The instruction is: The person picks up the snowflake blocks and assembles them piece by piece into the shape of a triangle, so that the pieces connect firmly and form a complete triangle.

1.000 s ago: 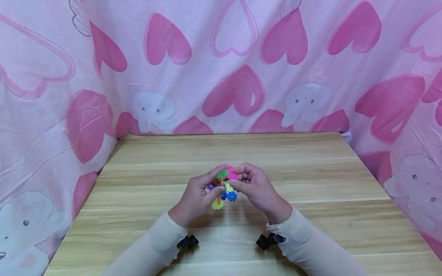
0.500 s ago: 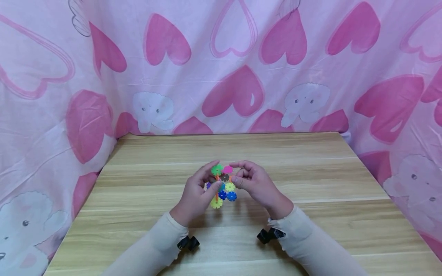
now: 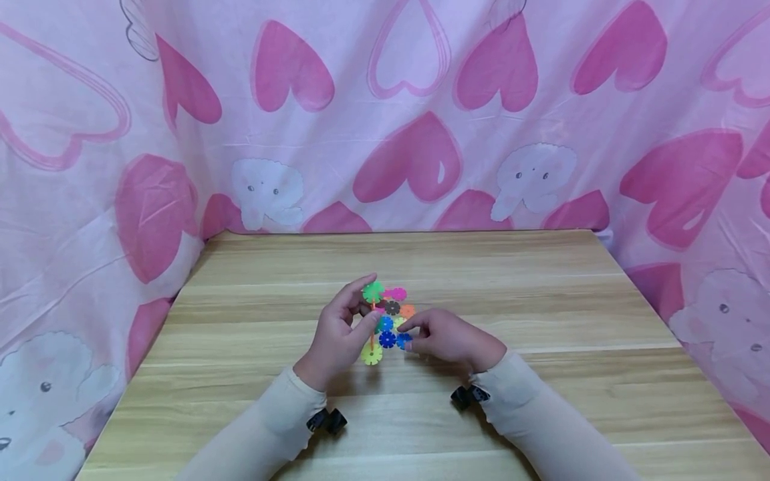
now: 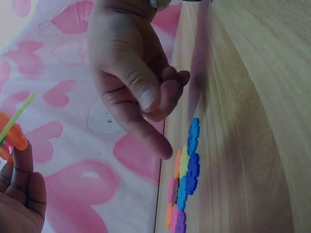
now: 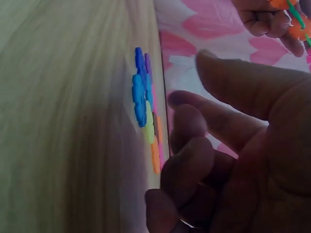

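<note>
In the head view my left hand (image 3: 339,331) grips a joined toy of notched plastic flower discs. Its green disc (image 3: 373,291) is at the top, an orange disc shows edge-on in the middle, and a yellow disc (image 3: 371,355) is at the bottom. My right hand (image 3: 454,337) hovers by the loose discs, thumb and index finger apart around a blue disc (image 3: 404,341). The right wrist view shows a gap between the right fingers (image 5: 187,121) and the discs, with nothing pinched. At the left wrist view's edge, orange pieces (image 4: 14,133) of the toy are in the left fingers.
Several loose discs lie flat on the wooden table (image 3: 541,287), among them a dark blue disc (image 3: 388,339), a brown disc (image 3: 392,308), an orange disc (image 3: 408,310) and a pink disc (image 3: 399,294). A pink heart-patterned cloth (image 3: 409,160) surrounds the table.
My right hand has come away from the toy near the pink piece and lowered toward the blue disc. My left hand has shifted slightly left, still holding the toy.
</note>
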### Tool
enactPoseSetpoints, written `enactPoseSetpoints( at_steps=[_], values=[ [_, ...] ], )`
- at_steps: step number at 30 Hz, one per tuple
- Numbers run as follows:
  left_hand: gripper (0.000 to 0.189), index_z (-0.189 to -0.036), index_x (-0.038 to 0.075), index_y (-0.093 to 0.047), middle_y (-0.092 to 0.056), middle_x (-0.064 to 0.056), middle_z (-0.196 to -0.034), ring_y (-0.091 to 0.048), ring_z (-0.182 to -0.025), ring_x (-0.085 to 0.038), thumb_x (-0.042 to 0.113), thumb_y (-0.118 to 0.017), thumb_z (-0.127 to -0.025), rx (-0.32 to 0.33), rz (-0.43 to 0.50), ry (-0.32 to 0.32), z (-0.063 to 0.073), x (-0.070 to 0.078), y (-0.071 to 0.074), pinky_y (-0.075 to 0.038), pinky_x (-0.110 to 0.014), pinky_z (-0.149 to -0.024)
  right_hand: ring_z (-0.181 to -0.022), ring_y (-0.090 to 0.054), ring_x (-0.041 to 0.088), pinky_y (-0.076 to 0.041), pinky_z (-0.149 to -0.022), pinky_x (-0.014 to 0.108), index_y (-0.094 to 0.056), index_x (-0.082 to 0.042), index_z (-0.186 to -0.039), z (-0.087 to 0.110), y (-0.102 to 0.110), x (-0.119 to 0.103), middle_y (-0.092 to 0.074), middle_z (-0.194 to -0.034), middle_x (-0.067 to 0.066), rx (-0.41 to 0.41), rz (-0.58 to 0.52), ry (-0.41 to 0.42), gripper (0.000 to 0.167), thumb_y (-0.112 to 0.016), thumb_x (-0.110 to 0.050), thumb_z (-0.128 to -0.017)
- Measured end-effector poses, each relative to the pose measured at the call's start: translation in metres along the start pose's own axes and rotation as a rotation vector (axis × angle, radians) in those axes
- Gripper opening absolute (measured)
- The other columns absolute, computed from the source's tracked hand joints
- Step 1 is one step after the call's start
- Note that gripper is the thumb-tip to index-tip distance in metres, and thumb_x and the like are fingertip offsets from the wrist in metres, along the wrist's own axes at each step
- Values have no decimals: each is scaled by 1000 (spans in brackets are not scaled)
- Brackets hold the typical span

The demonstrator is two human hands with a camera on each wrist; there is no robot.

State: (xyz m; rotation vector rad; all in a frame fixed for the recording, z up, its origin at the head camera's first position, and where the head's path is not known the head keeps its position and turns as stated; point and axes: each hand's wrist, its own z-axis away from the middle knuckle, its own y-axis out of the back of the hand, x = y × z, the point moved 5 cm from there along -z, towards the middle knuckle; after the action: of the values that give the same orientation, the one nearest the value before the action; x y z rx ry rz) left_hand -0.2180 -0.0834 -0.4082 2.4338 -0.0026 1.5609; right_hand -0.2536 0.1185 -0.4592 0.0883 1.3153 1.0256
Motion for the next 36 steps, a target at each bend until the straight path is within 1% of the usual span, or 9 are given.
enactPoseSetpoints(
  at_steps=[6, 11, 15, 19, 22, 25, 29, 33, 36],
  values=[
    [58, -154, 21, -52, -68, -7, -94, -62, -90, -21, 8, -68, -100, -6, 6, 17, 0, -2, -1, -57, -29, -80, -72, -54, 22, -45, -65, 33, -75, -26, -132, -1, -4, 2, -62, -83, 6, -52, 51, -20, 37, -79, -20, -95],
    [58, -154, 22, -53, -68, -7, -95, -62, -89, -22, 7, -67, -100, -8, 15, 23, 0, -1, -1, -58, -32, -80, -75, -58, 23, -49, -68, 36, -76, -26, -129, -2, -5, 3, -64, -83, 5, -52, 113, -33, 38, -78, -10, -95],
    [57, -153, 21, -53, -68, -6, -96, -61, -89, -21, 7, -67, -100, -10, 12, 19, -1, -2, -2, -57, -31, -80, -81, -60, 22, -56, -77, 39, -78, -23, -118, -2, -3, 2, -66, -90, 0, -21, 182, -17, 32, -74, -1, -94],
    [57, -153, 19, -53, -67, -7, -94, -60, -89, -20, 6, -67, -99, -13, 9, 5, 0, -2, -2, -56, -30, -80, -86, -60, 22, -57, -85, 41, -75, -21, -106, -4, -2, 3, -67, -95, -3, -2, 222, -14, 22, -75, -2, -94],
    [58, -154, 19, -53, -67, -6, -94, -60, -88, -21, 6, -67, -99, -16, 10, 7, 0, -2, -2, -56, -32, -79, -85, -60, 23, -55, -80, 39, -70, -20, -100, -4, -2, 7, -65, -91, 0, -10, 234, -41, 19, -80, -6, -92],
    [58, -154, 20, -52, -66, -6, -95, -60, -90, -21, 6, -67, -99, -12, 6, 13, 0, -2, -2, -57, -31, -80, -82, -59, 23, -52, -73, 36, -65, -19, -97, -3, -2, 10, -64, -88, 2, -9, 247, -88, 22, -84, -11, -90],
    [57, -153, 19, -51, -67, -10, -99, -61, -92, -22, 6, -66, -99, 3, 15, 12, 0, -3, -1, -56, -30, -83, -76, -58, 23, -50, -64, 35, -61, -16, -94, 0, -1, 11, -62, -84, 4, 16, 256, -132, 26, -87, -16, -88],
    [56, -152, 18, -49, -69, -15, -108, -62, -95, -22, 4, -65, -100, 15, 27, 8, 0, -3, -1, -56, -32, -84, -73, -58, 22, -47, -62, 34, -60, -16, -92, 0, 0, 9, -60, -80, 3, 19, 247, -102, 26, -86, -18, -89],
    [57, -151, 18, -48, -70, -13, -112, -65, -99, -23, 2, -64, -99, 21, 28, 8, 0, -3, -1, -56, -32, -86, -72, -57, 21, -47, -62, 34, -61, -17, -94, -1, 1, 7, -60, -80, 3, 14, 168, -56, 22, -83, -17, -91]
  ],
)
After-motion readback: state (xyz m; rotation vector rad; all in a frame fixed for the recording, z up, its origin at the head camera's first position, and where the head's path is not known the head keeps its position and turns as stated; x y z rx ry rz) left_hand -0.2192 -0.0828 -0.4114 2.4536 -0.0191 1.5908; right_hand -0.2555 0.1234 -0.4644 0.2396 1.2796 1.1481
